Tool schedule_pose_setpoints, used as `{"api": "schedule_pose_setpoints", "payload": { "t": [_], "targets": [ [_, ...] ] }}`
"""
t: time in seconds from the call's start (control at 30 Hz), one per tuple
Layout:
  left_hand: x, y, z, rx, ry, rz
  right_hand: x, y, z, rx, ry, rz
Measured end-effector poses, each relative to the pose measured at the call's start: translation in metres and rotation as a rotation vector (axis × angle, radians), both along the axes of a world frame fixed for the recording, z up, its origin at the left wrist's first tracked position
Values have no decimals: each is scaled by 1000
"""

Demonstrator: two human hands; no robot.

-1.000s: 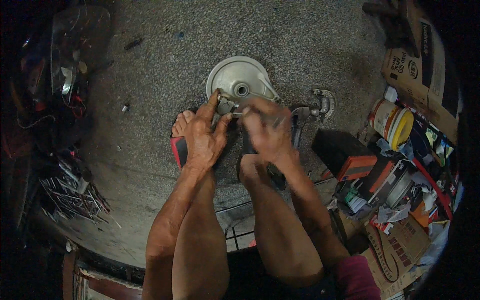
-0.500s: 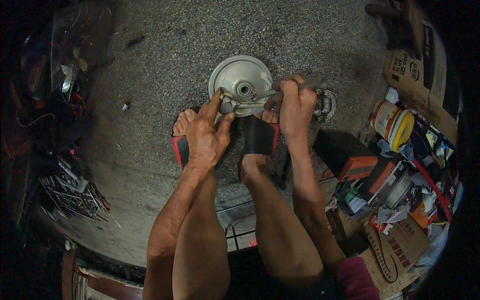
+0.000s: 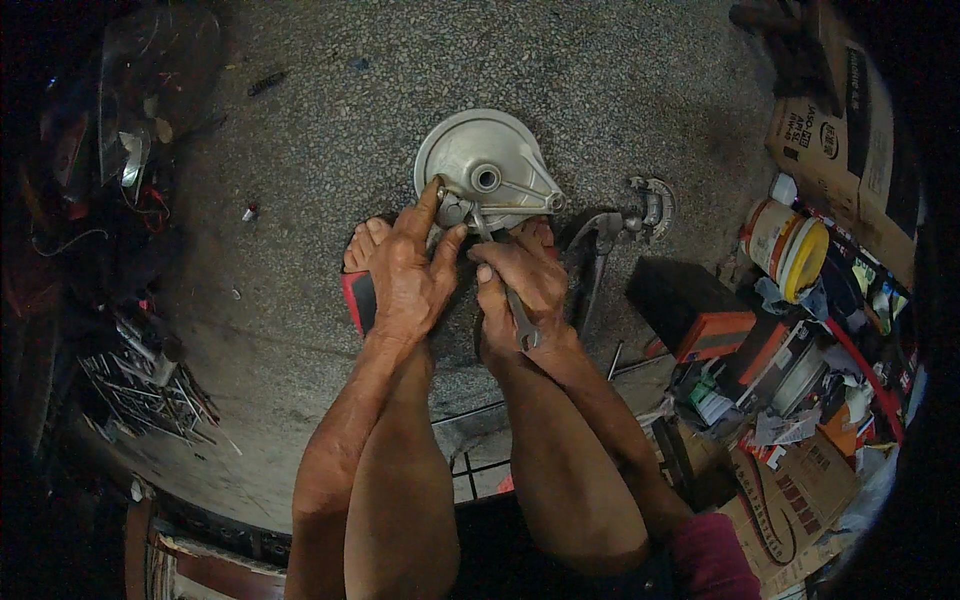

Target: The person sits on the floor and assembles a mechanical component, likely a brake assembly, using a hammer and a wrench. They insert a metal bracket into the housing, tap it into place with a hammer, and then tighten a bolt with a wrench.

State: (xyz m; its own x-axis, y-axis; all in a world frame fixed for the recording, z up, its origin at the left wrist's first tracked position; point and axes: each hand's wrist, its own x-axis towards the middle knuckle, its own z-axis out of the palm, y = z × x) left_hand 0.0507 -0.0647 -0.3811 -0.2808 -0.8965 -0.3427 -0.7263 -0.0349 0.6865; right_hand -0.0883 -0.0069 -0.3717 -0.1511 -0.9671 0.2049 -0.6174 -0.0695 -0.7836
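A round silver brake plate (image 3: 468,140) lies on the floor by my feet, its raised hub hole facing up and a tapered arm pointing right. My left hand (image 3: 408,275) grips its near left edge. The index finger presses beside a small pivot fitting (image 3: 454,212) and the thumb rests on the near side of it. My right hand (image 3: 530,278) is closed around a metal wrench (image 3: 524,325). One open jaw sticks out toward me under the palm, and the other end reaches the fitting; how it seats there is hidden.
Right of the plate lie a curved brake shoe (image 3: 657,208) and a dark metal bracket (image 3: 598,235). A black box (image 3: 685,300), a yellow-lidded tub (image 3: 800,262) and cardboard boxes (image 3: 815,145) crowd the right. Thin metal rods (image 3: 150,395) are heaped at left.
My right hand has swung from the plate's right side toward me and left, turning the wrench from crosswise to pointing toward me. The plate's arm is now uncovered. My left hand stays put.
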Motion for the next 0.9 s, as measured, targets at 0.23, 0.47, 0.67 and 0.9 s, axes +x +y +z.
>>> {"api": "schedule_pose_setpoints", "payload": {
  "t": [0.23,0.47,0.67,0.9],
  "targets": [
    [3,-1,-1,-28,-34,-42,-25,-43,14,431,-387,-139],
    [-1,2,-4,-22,-3,-27,-46,-79,-3,587,-702,-289],
    [4,2,-6,-33,18,-1,-32,-70,14,622,-657,-613],
    [3,1,-5,-61,-20,-33,-17,-21,17,522,-331,-326]
  ]
}}
